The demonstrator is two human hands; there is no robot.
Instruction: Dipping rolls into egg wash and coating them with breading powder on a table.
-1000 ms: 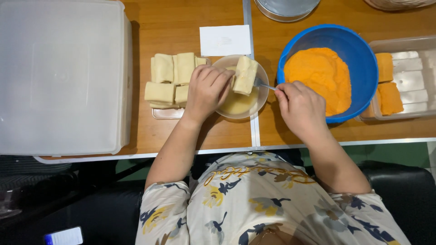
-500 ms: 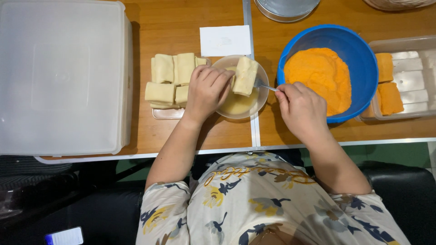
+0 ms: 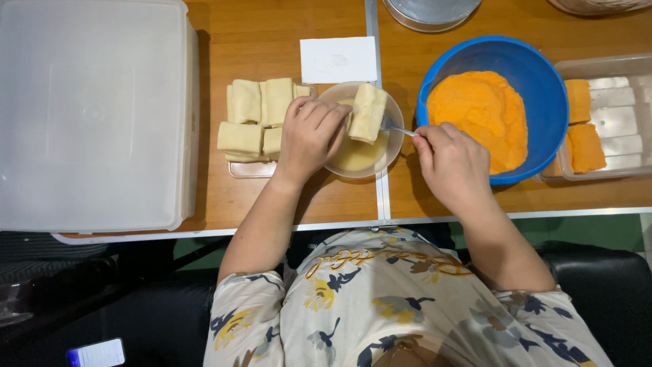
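The left hand (image 3: 309,136) curls over the near-left rim of a small clear bowl (image 3: 370,161) of pale yellow batter, fingers bent and touching a folded pale pastry roll (image 3: 367,112) that stands tilted in the bowl. The right hand (image 3: 454,165) is closed around the handle of a metal fork (image 3: 394,126), whose tines press against the roll's right side. Just left of the bowl, more uncoated rolls (image 3: 255,119) lie stacked on a small clear tray (image 3: 251,170). To the right sits a blue bowl (image 3: 536,81) heaped with orange breadcrumbs (image 3: 479,112), and beyond it a clear container (image 3: 614,115) holding orange-coated rolls (image 3: 583,136). A white card (image 3: 338,60) lies above the small bowl. A large white lidded tub (image 3: 88,112) fills the wooden table's (image 3: 272,27) left end.
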